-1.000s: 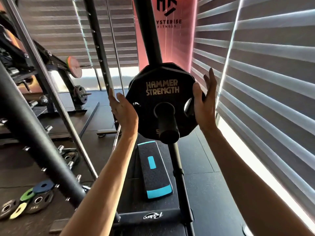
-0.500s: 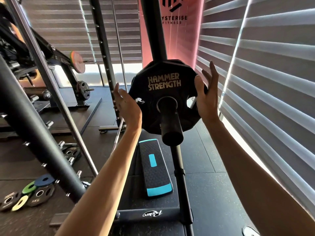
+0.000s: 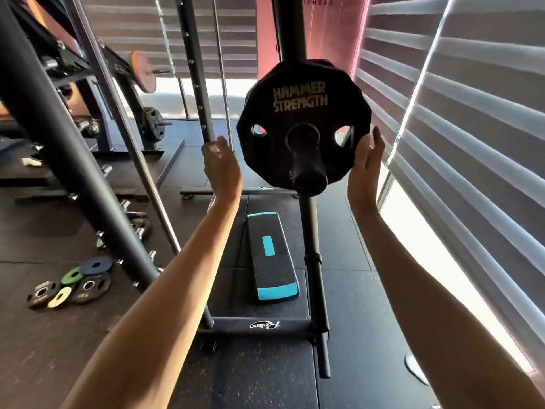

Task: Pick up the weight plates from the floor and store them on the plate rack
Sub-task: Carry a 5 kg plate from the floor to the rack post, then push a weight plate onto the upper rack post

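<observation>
- The black plate [image 3: 300,93], lettered HAMMER STRENGTH, hangs on a peg [image 3: 309,172] that juts from the rack's post [image 3: 312,231] towards the camera. It sits well back on the peg, flat face outward.
- The left hand [image 3: 222,169] is raised left of the post, level with the peg. It is clear of the plate's edge, fingers loosely curled and holding nothing.
- The right hand [image 3: 364,172] is raised right of the post, palm turned inward and fingers straight, grasping nothing. Its fingertips [image 3: 378,140] lie just beside the plate's lower right edge; whether they touch it, I cannot tell.
- A black step [image 3: 272,261] with teal trim lies on the floor just left of the post's foot.
- Small plates [image 3: 73,284], black, green, yellow and blue, lie in a cluster on the floor far left of the post.
- Blinds [image 3: 457,143] hang right of the post.
</observation>
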